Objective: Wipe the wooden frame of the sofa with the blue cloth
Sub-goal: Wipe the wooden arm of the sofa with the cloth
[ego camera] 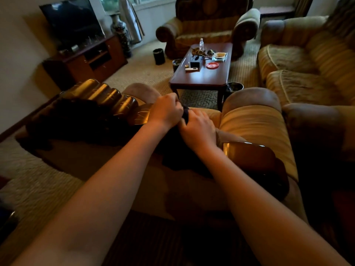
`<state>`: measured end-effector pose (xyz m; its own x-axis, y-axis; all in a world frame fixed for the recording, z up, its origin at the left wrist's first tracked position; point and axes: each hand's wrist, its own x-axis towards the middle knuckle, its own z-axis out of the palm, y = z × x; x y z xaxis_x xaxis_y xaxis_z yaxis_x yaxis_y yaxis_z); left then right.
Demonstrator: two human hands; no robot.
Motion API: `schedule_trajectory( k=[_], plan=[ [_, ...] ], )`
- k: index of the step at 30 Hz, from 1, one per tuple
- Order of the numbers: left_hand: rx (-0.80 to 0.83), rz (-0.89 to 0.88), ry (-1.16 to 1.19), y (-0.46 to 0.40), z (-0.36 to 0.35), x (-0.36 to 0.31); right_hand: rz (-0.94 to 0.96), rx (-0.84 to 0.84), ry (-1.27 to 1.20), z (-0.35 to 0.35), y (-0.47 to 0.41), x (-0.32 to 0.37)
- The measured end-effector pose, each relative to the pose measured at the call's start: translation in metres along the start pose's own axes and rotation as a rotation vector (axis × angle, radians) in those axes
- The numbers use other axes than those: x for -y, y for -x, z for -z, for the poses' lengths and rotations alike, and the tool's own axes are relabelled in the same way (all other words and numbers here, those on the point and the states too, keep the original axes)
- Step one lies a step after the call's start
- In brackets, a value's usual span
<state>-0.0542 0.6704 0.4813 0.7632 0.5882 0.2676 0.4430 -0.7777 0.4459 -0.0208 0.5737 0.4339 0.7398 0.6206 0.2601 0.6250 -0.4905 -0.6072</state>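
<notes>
**Living room, sofa back: both hands on a dark cloth**

Forearms, two, bare, reach from the bottom edge toward the middle of the view.

Left hand (pixel 166 112): fingers curled downward, gripping the upper end of the cloth, just beside the carved crest.

Right hand (pixel 198 127): fingers curled round the cloth, touching the left hand at the knuckles.

Blue cloth (pixel 186 112): very dark in this light; a small part shows between the two hands, and a dark mass hangs below the wrists over the sofa back. Its exact outline cannot be told from the shadow.

Wooden frame (pixel 107 96): glossy, carved in ribbed lobes, running along the top of the sofa back left of the hands; a second polished section (pixel 249 152) lies right of the right wrist.

Sofa (pixel 255 123): striped gold upholstery, rounded arms, seen from behind.

Coffee table (pixel 203 77): dark red wood, beyond the sofa, carrying a red dish (pixel 212 65), a clear bottle (pixel 201 43) and small clutter.

Armchair (pixel 207 27): at the far side of the table.

Long couch (pixel 307 60): at right.

Television (pixel 72 21): at left, on a wooden cabinet (pixel 86 60).

Floor vase (pixel 120 29): patterned, beside the cabinet.
</notes>
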Motion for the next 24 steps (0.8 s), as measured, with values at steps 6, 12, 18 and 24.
schedule_trajectory(
  k=[6,12,18,24],
  plan=[
    [-0.106,-0.04,-0.106,0.011,-0.006,-0.002,-0.482,0.119,-0.331,0.016,-0.022,-0.037],
    [-0.171,-0.093,-0.124,0.014,-0.009,0.001,-0.401,-0.165,-0.429,-0.001,0.053,-0.058],
    [-0.179,-0.088,-0.142,0.011,-0.01,0.001,-0.142,-0.257,-0.256,-0.018,0.064,-0.01],
    [-0.147,-0.069,-0.122,0.008,-0.008,0.0,0.019,-0.086,-0.144,-0.007,0.011,-0.012]
  ],
)
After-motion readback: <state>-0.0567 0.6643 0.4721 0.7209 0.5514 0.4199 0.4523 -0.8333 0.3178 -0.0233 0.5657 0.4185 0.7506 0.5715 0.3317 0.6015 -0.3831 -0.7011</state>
